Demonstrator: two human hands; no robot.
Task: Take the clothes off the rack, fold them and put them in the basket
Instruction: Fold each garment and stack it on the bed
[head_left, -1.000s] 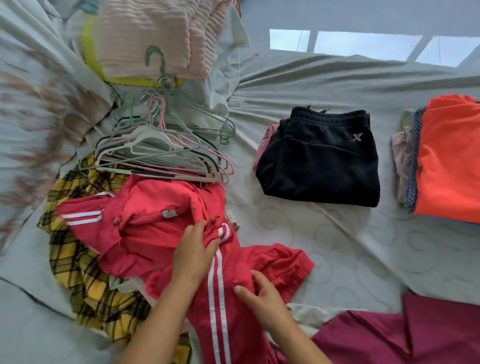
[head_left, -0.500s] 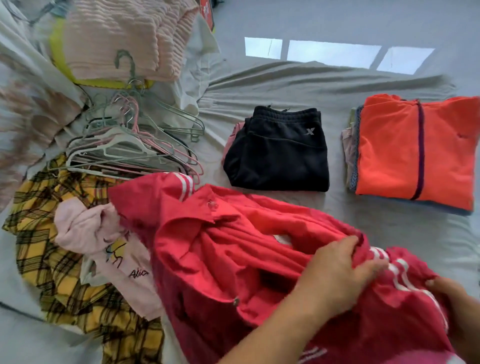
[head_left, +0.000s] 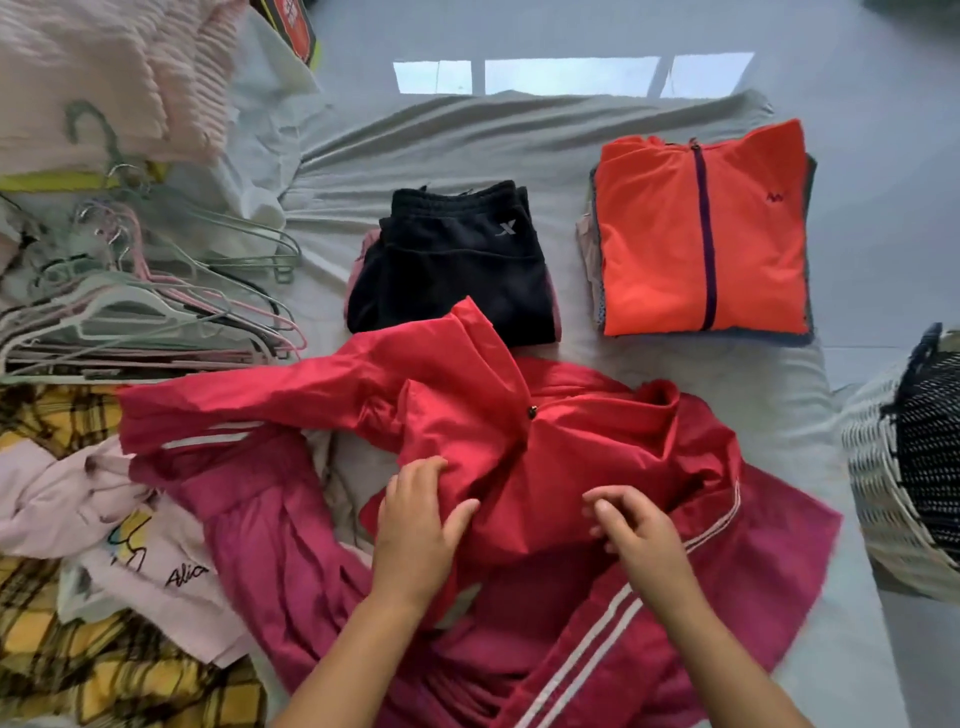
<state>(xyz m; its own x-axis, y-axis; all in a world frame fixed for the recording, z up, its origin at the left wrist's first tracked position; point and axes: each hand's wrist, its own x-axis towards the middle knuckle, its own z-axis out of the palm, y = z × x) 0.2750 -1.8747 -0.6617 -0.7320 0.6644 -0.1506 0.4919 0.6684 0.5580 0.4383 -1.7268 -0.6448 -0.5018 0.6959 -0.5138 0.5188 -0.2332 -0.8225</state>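
Note:
A red jacket (head_left: 561, 431) with white stripes lies spread and crumpled on the grey bed sheet (head_left: 467, 140), one sleeve stretched out to the left. My left hand (head_left: 415, 525) grips a fold near the jacket's middle. My right hand (head_left: 634, 530) rests on the jacket to the right, its fingers loosely bent and slightly blurred. A white woven basket (head_left: 872, 467) with a dark dotted lining stands at the right edge. Folded black trousers (head_left: 452, 270) and a folded orange jacket (head_left: 696, 234) on a small stack lie beyond the red jacket.
A pile of plastic hangers (head_left: 145, 312) lies at the left. Below it are a yellow plaid garment (head_left: 52, 649), a pale pink printed shirt (head_left: 130, 545) and a magenta garment (head_left: 270, 545) under the jacket. A pink knit item (head_left: 104, 67) sits top left.
The red jacket was lifted off the left pile, carried right and spread out in front of me. Both hands moved to its middle; the right hand loosened its hold. The basket came into view.

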